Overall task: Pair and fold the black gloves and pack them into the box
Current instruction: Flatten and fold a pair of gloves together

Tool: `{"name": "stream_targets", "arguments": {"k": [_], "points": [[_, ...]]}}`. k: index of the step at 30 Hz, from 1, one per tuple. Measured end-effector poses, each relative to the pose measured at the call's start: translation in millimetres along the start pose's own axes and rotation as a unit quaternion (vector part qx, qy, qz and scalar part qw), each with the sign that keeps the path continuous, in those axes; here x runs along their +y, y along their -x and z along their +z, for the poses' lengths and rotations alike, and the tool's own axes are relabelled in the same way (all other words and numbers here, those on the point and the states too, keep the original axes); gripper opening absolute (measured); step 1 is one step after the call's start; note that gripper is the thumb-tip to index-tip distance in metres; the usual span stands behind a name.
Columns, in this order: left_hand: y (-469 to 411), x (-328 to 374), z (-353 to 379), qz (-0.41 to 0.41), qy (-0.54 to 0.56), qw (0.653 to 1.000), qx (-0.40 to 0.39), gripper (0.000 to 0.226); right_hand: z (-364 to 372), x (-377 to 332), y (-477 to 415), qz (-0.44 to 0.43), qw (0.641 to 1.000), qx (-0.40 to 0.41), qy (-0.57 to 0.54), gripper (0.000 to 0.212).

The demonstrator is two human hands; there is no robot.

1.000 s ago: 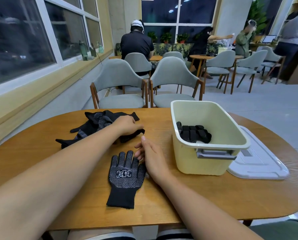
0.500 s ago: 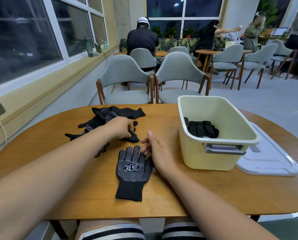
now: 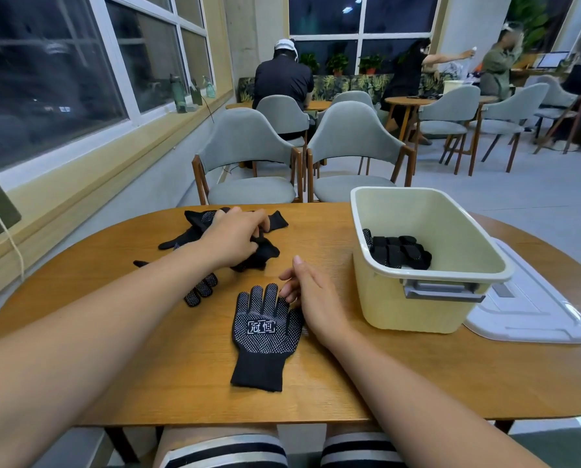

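Glove (image 3: 263, 332) lies flat beside right fingers (image 3: 289, 292).

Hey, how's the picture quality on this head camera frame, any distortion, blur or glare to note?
Head view: wide-angle distortion tilts the window frames and stretches the forearms; the printed glove and the left hand gripping a loose glove are sharp; people at the back look soft; ceiling lights reflect in the far windows.

- We see a flat glove (image 3: 265, 329), black with white dots and a white boxed logo.
- We see the glove pile (image 3: 194, 231), black, partly white-dotted.
- We find the box (image 3: 417, 309) pale cream, its handle (image 3: 441, 292) grey.
- We see a white lid (image 3: 532, 315).
- We see a brown wood-grain table (image 3: 188, 383).
- We see grey-green chairs (image 3: 248, 143) with brown frames.
- We see black-and-white striped shorts (image 3: 221, 450).
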State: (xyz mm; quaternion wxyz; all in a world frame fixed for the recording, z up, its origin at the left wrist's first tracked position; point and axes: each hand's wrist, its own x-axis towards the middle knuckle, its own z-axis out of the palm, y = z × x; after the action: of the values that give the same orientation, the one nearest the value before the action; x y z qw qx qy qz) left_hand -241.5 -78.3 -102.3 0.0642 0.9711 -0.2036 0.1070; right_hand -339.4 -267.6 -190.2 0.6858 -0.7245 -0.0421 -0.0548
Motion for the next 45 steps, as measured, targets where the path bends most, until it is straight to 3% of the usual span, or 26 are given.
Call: {"name": "stream_targets", "arguments": {"k": [2, 5, 10, 18, 23, 31, 36, 45], "points": [[0, 2, -9, 0.001, -0.01, 1.0, 0.017, 0.043, 0, -1, 0, 0.001, 1.0, 0.0, -0.002, 0.053], [-1, 3, -23, 0.004, -0.041, 0.999, 0.029, 0.026, 1, -2, 0, 0.005, 1.0, 0.001, -0.003, 0.052], [0, -2, -41, -0.019, 0.064, 0.997, 0.045, 0.016, -1, -5, 4, -0.002, 1.0, -0.003, 0.009, 0.051], [9, 7, -68, -0.035, 0.094, 0.989, 0.111, 0.007, -1, -3, 4, -0.006, 0.999, -0.014, -0.031, 0.055], [23, 15, -84, -0.009, 0.127, 0.982, 0.14, 0.006, 1, -18, 2, 0.029, 0.994, -0.051, -0.09, 0.073], [64, 31, -99, 0.015, 0.194, 0.972, 0.129, 0.011, -6, -46, 5, 0.134, 0.937, -0.223, -0.232, 0.111], [96, 40, -95, -0.003, 0.273, 0.958, 0.088, 0.014, -8, -55, -3, 0.183, 0.911, -0.246, -0.277, 0.11], [149, 43, -54, 0.022, 0.272, 0.962, 0.027, 0.014, -11, -52, -8, 0.219, 0.857, -0.271, -0.379, 0.105]]}}
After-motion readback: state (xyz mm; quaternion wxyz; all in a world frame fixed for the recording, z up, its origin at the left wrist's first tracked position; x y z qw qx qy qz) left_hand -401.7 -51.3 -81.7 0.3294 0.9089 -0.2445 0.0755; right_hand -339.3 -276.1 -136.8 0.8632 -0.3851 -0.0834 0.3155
